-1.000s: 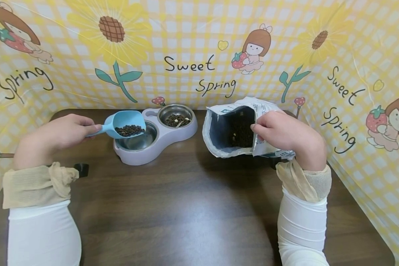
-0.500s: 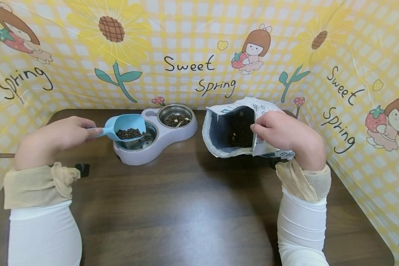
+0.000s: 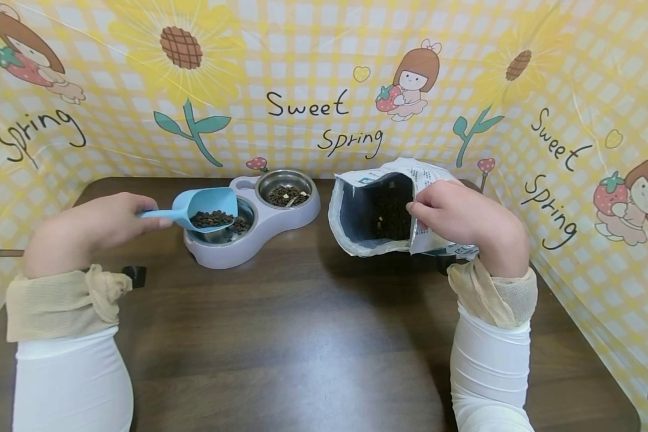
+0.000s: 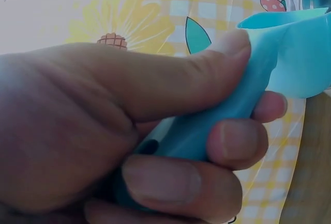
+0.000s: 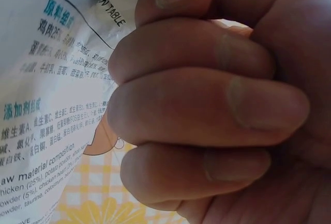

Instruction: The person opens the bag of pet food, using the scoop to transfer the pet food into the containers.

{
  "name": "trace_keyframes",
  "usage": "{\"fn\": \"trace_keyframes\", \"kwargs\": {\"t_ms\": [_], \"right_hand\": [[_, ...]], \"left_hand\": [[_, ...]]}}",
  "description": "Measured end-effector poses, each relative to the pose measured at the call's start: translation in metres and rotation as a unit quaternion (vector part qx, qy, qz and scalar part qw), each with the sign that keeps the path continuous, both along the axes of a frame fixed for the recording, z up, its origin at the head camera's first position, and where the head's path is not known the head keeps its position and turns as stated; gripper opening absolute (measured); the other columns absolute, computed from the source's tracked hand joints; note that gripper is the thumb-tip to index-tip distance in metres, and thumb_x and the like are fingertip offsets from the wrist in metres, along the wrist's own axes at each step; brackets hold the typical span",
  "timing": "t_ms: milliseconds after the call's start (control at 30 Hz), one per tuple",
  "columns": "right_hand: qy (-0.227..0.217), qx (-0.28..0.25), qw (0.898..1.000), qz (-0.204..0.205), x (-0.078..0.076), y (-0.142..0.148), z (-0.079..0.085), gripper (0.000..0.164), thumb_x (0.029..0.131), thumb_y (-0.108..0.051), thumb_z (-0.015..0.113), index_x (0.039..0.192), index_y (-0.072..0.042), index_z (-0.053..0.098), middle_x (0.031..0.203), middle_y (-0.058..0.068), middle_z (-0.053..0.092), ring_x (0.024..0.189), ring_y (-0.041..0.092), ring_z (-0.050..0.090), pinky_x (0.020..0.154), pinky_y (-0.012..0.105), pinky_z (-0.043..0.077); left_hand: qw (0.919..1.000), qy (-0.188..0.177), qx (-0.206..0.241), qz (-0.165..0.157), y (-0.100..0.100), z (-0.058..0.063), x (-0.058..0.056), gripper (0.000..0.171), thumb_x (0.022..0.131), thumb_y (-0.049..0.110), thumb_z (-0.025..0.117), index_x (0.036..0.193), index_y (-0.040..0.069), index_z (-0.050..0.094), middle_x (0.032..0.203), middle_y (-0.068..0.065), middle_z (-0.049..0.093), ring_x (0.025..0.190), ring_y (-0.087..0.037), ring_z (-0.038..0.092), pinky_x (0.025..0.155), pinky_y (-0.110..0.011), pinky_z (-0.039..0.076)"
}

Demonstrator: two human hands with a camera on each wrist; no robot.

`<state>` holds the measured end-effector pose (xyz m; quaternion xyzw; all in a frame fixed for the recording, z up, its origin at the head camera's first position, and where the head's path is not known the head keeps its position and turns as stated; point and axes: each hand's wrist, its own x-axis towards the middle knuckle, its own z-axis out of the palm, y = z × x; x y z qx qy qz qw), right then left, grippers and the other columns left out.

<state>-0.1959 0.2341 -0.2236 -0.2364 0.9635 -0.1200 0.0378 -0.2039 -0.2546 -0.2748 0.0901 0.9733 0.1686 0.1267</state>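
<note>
A blue scoop [image 3: 207, 203] with dark brown kibble [image 3: 212, 219] in it is tipped over the nearer steel bowl [image 3: 247, 211] of a lilac double pet feeder [image 3: 227, 257]. Its handle is gripped by my left hand [image 3: 105, 219], and the left wrist view shows thumb and fingers wrapped round the handle [image 4: 207, 125]. Some kibble lies in that nearer bowl, partly hidden by the scoop. At the right, my right hand [image 3: 459, 210] pinches the edge of a white pet food bag [image 3: 375, 247]. The bag's mouth faces left, with dark kibble inside. Printed text covers its side [image 5: 46, 94] in the right wrist view.
The farther steel bowl [image 3: 285, 187] holds kibble with a few pale pieces. A brown wooden table [image 3: 302, 336] carries everything. A yellow checked cloth [image 3: 302, 54] hangs behind and along both sides.
My left hand has lowered slightly and tilted the scoop, and kibble has fallen into the nearer bowl. My right hand and the bag have stayed in place.
</note>
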Motion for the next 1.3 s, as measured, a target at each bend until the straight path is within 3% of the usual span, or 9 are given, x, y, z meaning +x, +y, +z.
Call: {"fn": "trace_keyframes", "kwargs": {"t_ms": [300,633,933,1300], "right_hand": [[0.0,0.0,1.0,0.0,-0.0006,0.0,-0.0007,0.047,0.099,-0.018,0.047,0.052,-0.016,0.04,0.05,-0.006,0.031,0.046,0.014,0.037,0.051,0.031,0.037],[-0.002,0.0,1.0,0.006,-0.0002,-0.001,0.0,0.048,0.099,-0.017,0.047,0.052,-0.016,0.039,0.049,-0.007,0.031,0.044,0.013,0.036,0.05,0.03,0.037],[-0.002,-0.001,1.0,0.009,-0.0005,-0.0011,-0.0002,0.049,0.099,-0.016,0.046,0.051,-0.016,0.039,0.048,-0.007,0.03,0.043,0.013,0.035,0.05,0.03,0.036],[0.0,-0.004,1.0,0.007,0.0006,0.0002,-0.0001,0.047,0.099,-0.017,0.047,0.052,-0.015,0.042,0.049,-0.006,0.033,0.045,0.013,0.037,0.05,0.03,0.037]], "left_hand": [[0.9997,0.005,-0.022,-0.005,0.0019,-0.0016,-0.0024,0.03,0.099,0.03,0.059,0.095,0.0,0.06,0.066,-0.004,0.047,0.065,-0.022,0.044,0.059,-0.032,0.032],[0.9994,0.01,-0.032,0.008,0.002,0.0008,0.0017,0.031,0.098,0.03,0.061,0.086,0.002,0.057,0.064,-0.005,0.042,0.06,-0.022,0.04,0.056,-0.031,0.031],[0.9988,0.016,-0.038,0.028,-0.0006,0.0031,0.0025,0.037,0.095,0.03,0.064,0.093,-0.006,0.058,0.071,-0.013,0.051,0.067,-0.028,0.047,0.057,-0.034,0.035],[0.9989,0.011,-0.032,0.034,0.0015,0.0035,0.0046,0.034,0.095,0.026,0.064,0.092,-0.007,0.055,0.071,-0.013,0.051,0.066,-0.028,0.047,0.056,-0.033,0.035]]}}
